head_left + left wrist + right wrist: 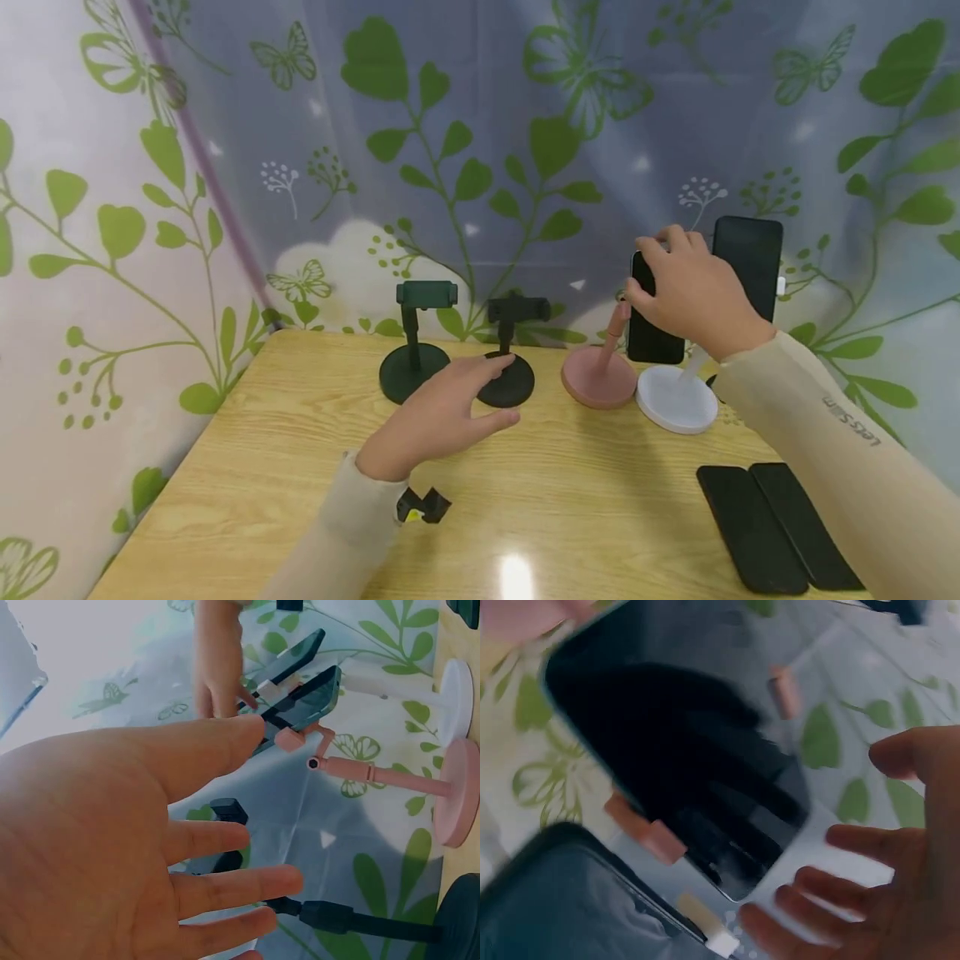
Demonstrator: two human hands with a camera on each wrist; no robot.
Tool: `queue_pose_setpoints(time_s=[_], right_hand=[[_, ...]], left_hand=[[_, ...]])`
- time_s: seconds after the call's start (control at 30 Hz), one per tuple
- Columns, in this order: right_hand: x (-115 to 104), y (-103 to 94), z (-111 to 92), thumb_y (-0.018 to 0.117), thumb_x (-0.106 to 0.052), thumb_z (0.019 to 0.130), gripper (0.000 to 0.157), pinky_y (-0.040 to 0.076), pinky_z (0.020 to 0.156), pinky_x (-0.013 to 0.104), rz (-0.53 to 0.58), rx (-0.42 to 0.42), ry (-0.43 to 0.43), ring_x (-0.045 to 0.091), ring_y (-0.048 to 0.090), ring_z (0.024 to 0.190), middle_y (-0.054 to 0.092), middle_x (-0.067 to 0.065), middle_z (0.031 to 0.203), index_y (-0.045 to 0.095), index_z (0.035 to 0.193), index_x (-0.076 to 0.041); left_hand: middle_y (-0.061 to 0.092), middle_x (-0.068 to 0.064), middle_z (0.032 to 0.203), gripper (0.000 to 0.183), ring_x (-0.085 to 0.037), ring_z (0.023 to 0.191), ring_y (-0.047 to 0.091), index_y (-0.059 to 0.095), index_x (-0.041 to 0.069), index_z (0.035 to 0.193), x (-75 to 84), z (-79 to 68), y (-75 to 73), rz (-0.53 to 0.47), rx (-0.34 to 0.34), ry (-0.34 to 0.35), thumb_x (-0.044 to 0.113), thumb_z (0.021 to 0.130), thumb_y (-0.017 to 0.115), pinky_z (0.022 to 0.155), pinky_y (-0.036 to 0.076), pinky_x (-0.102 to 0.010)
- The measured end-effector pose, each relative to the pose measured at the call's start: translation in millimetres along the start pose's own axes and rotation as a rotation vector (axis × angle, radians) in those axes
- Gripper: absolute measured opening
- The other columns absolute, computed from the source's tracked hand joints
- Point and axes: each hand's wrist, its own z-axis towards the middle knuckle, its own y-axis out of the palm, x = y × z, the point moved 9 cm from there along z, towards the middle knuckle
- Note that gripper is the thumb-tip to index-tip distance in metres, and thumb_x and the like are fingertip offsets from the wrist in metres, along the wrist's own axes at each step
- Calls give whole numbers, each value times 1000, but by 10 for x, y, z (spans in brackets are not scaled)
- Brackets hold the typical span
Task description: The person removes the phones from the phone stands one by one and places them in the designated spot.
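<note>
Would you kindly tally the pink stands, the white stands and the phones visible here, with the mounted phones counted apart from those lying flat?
Pink stands: 1
White stands: 1
Mounted phones: 2
Flat phones: 2
Total: 6

From head height I look forward and down past the left hand [438, 412] and right hand [696, 287]; my palm-side wrist views share the pink-clamped phone [675, 742] beyond, the right one nearer.
</note>
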Motion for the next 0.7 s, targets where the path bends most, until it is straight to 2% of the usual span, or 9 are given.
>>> queue_pose_setpoints(time_s=[0.1, 0.23, 0.37, 0.47, 0.57, 0.7], right_hand=[[78, 137, 133, 51, -42, 106, 65, 51, 77, 65, -88, -123, 39, 57, 42, 125, 38, 37, 142, 41, 150, 4], [187, 280, 174, 49, -43, 107, 66, 50, 79, 66, -123, -235, 77, 58, 45, 120, 40, 39, 136, 39, 147, 8], [175, 325, 182, 51, -36, 107, 56, 51, 78, 64, -158, -234, 43, 54, 54, 104, 52, 36, 120, 45, 136, 11], [143, 354, 218, 51, -33, 106, 50, 51, 74, 62, -169, -203, 3, 50, 55, 95, 56, 32, 113, 48, 131, 11], [133, 388, 266, 48, -34, 106, 50, 49, 73, 63, -154, -175, -14, 50, 52, 93, 56, 30, 112, 48, 131, 9], [127, 437, 317, 47, -39, 105, 52, 48, 74, 62, -125, -155, -10, 49, 53, 95, 57, 30, 114, 48, 132, 6]], left_hand=[[48, 0, 157, 72, -22, 145, 44, 40, 24, 160, 57, -10, -18, 5, 6, 15, 56, 100, 63, 116, 39, -47], [52, -1, 154, 70, -24, 147, 42, 41, 22, 159, 168, -7, -3, 19, -8, 51, 53, 101, 63, 117, 37, -47], [49, 0, 157, 68, -28, 152, 35, 41, 22, 159, 231, -21, 23, 52, -34, 85, 51, 102, 62, 120, 33, -49], [50, 1, 157, 66, -28, 151, 36, 42, 23, 159, 242, -43, -12, 79, -19, 94, 50, 102, 62, 119, 34, -50], [52, 1, 155, 63, -28, 149, 39, 45, 22, 157, 234, -64, -53, 96, -1, 94, 48, 102, 63, 119, 35, -49], [55, 1, 152, 56, -30, 150, 38, 53, 19, 152, 213, -94, -49, 87, -22, 87, 46, 103, 63, 120, 33, -49]])
